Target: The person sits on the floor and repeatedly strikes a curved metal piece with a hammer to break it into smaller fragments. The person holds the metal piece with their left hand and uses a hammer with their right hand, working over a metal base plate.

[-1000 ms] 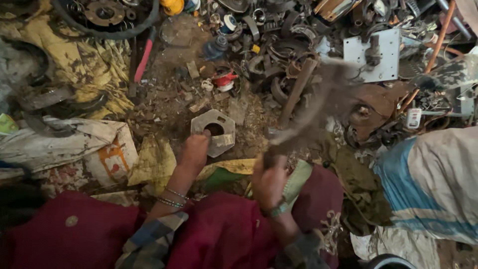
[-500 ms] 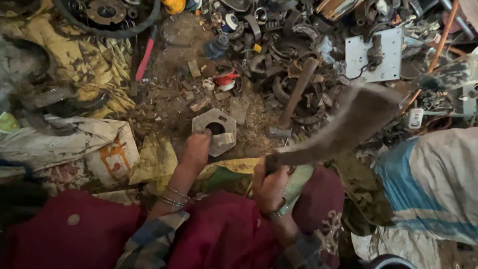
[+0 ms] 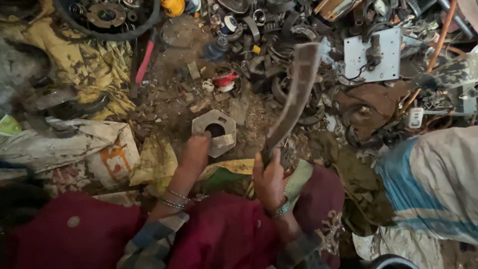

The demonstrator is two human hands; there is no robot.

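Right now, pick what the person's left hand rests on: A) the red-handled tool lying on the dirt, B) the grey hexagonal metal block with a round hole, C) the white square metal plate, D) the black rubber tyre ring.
B: the left hand sits against the near edge of the grey hexagonal metal block, while the right hand grips a long, dark, curved blade raised above the scrap.

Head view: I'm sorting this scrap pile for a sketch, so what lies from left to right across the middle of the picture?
Printed white sack → left hand touching the hexagonal metal block → right hand gripping the long curved blade → brown rag → blue-and-white cloth.
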